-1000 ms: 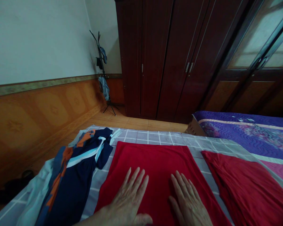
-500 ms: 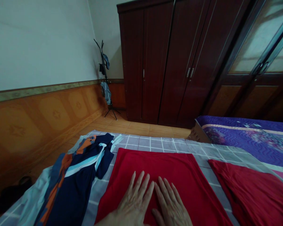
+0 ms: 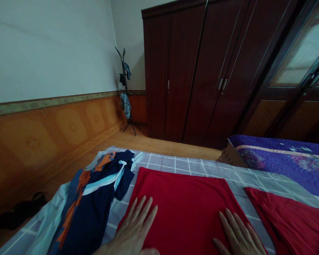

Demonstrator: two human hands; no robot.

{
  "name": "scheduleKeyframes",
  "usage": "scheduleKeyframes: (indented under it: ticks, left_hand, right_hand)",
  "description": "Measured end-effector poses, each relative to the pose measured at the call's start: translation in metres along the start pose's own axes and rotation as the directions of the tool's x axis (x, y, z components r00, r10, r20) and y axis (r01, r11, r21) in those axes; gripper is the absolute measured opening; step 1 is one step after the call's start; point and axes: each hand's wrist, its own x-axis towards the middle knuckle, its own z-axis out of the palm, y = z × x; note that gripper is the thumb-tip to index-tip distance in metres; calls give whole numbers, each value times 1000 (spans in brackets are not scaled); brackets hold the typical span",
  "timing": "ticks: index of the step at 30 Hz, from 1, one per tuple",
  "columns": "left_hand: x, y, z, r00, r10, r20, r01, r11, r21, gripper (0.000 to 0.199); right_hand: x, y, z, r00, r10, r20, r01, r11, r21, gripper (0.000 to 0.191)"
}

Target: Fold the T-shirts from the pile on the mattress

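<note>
A red piece of clothing (image 3: 180,205) lies spread flat on a grey checked bed sheet (image 3: 172,161); its near end runs out of view. On its left part rests my left hand (image 3: 136,225), palm down with the fingers stretched out. Near its right edge my right hand (image 3: 238,235) lies flat too, fingers extended, partly cut off by the bottom of the view. Neither hand grips anything. To the right is a second red garment (image 3: 292,216), creased. At the left are a navy garment with light blue stripes (image 3: 95,202) and an orange and blue one (image 3: 74,198).
Beyond the bed stands a dark wooden wardrobe (image 3: 175,78). A coat rack (image 3: 126,88) with a few items is in the corner. To the right is a bed with a purple cover (image 3: 287,152). Dark shoes (image 3: 18,210) sit on the floor at left.
My hands have slid apart from the middle of the red clothing, the left toward its left edge and the right toward its right edge. The view has turned slightly left.
</note>
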Motion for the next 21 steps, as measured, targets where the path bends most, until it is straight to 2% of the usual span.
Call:
scheduleKeyframes:
  ticks: [2,4,6,8,10,12,13,16,18,21]
  left_hand:
    - [14,8,-14,1000,12,-18,-13,999,-34,85]
    - [37,15,-21,998,31,-55,-34,998,-43,83]
    - [63,18,-21,997,31,-65,-33,999,-37,83]
    - [80,14,-17,998,5,-55,-7,999,-34,83]
    - [83,3,-13,998,-28,-52,26,999,-27,82]
    - [74,-10,-12,996,-67,-62,66,998,-12,79]
    - [67,-17,-13,993,-93,-69,93,996,-5,78]
    - [40,-34,-15,976,-195,-94,197,980,14,74]
    - [23,-40,-14,967,-228,-114,232,972,26,72]
    - [6,-41,-10,968,-207,-140,213,977,30,66]
  right_hand:
    - [19,-20,-1,1000,-9,-5,9,1000,18,56]
    - [46,-47,-2,998,-55,22,54,997,46,56]
    - [70,-70,0,989,-120,85,113,990,88,52]
    - [83,-75,6,979,-145,145,127,984,125,53]
    - [83,-59,13,980,-87,179,66,991,119,58]
    - [72,-27,20,983,5,181,-19,997,79,60]
    - [64,-9,22,985,41,169,-52,997,58,58]
    - [36,38,20,983,35,181,-49,996,72,43]
    - [21,55,14,976,114,186,-131,988,82,41]
    - [6,65,-1,954,219,204,-252,955,154,42]
